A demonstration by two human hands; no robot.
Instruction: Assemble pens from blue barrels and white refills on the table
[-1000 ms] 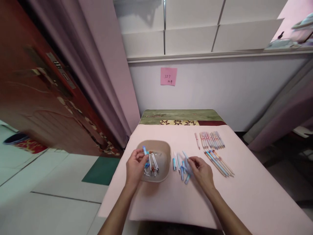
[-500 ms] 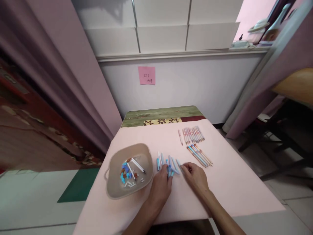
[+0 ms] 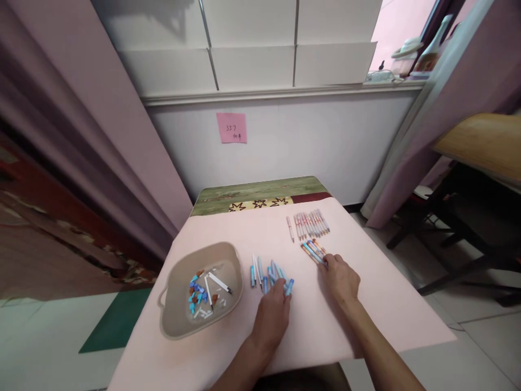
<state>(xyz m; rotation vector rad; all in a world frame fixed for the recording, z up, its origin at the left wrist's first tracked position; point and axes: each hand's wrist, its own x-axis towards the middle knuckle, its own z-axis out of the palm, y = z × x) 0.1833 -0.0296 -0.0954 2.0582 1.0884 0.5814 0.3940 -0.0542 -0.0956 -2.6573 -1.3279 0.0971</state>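
Observation:
My left hand (image 3: 273, 312) is at the near side of a loose pile of blue and white pen parts (image 3: 260, 271), its fingers bent over the near pieces; what they grip is hidden. My right hand (image 3: 341, 277) reaches the near end of a slanted row of blue and brown pens (image 3: 312, 251), with its fingertips closed on something I cannot make out. Beyond that row lie several pale pens with reddish marks (image 3: 311, 224), side by side, and one such pen (image 3: 290, 229) apart on their left.
A beige basin (image 3: 175, 320) at the left holds blue and brown pieces, white bits and white sticks. The pink-covered table (image 3: 228, 353) ends at a white wall bearing a pink note (image 3: 232, 128). Dark furniture (image 3: 468, 212) stands at the right.
My right hand has moved from beside the loose pile to the slanted row of pens. My left hand remains at the pile, where some pieces have shifted. The view has turned slightly.

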